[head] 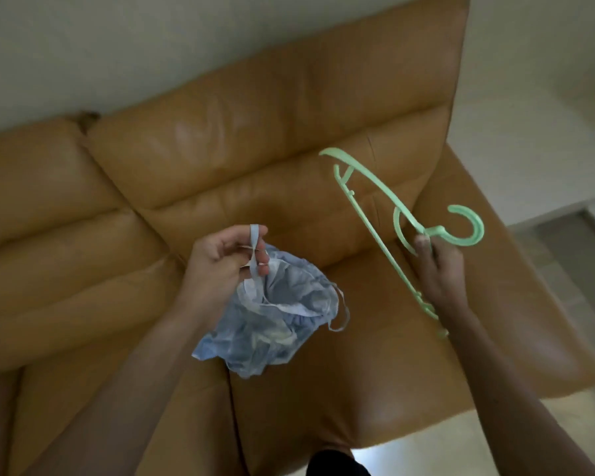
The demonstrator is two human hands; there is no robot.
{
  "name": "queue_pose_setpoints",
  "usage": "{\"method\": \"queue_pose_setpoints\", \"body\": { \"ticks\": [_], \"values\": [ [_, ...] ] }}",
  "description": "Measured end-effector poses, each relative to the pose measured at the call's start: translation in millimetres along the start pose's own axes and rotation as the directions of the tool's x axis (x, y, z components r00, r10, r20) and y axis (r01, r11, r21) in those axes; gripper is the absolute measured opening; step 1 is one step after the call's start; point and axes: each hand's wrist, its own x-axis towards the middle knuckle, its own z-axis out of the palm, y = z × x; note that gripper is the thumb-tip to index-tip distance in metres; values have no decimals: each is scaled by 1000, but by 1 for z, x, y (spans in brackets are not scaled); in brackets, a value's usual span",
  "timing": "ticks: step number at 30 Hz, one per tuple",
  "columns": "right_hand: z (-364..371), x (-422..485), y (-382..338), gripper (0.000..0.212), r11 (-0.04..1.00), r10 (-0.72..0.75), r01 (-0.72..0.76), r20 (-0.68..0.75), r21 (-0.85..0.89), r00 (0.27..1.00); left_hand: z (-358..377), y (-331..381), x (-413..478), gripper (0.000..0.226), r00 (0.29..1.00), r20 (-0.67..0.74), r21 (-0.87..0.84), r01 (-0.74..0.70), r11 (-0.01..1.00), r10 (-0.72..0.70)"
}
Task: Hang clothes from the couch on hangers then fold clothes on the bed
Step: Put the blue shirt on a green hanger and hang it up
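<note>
A crumpled light blue garment (272, 324) with thin straps hangs above the tan leather couch (220, 159). My left hand (220, 259) pinches one of its straps between thumb and fingers, and the rest of the cloth dangles below. My right hand (438, 269) grips a mint green plastic hanger (389, 221) near its neck, just below the hook. The hanger is tilted, with its hook pointing right and one arm reaching up and left over the couch seat.
The couch fills most of the view, its backrest against a pale wall (152, 39). Light tiled floor (547, 132) lies to the right of the couch and in front of it. A dark shape (337, 465) sits at the bottom edge.
</note>
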Motion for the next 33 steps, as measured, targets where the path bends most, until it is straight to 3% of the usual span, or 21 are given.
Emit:
{"method": "queue_pose_setpoints", "body": {
  "ticks": [3,7,13,22,26,29,31,33],
  "values": [
    [-25,14,-75,45,972,-221,225,59,-64,973,-32,36,-20,37,997,-45,24,-66,997,67],
    [-44,13,-150,49,889,-444,454,129,-62,887,-66,73,-49,29,989,-69,-64,-136,989,131],
    [-46,5,-236,58,784,-613,621,186,22,768,-108,112,-93,24,973,-94,-137,-224,965,212],
    [-39,0,-301,67,681,-726,732,164,35,668,-157,136,-123,14,937,-103,-4,-336,942,334],
    [-30,-7,-323,57,658,-747,751,179,59,640,-169,148,-130,14,917,-85,129,-377,917,389],
    [-28,-9,-335,56,666,-742,742,176,77,647,-186,159,-136,20,917,-8,335,-374,865,400],
    [-27,-9,-340,54,662,-740,747,197,52,643,-195,167,-141,21,902,20,609,-353,711,431],
    [-23,-9,-347,51,653,-743,757,227,35,630,-195,174,-143,23,865,75,767,-368,526,496]
  ]
}}
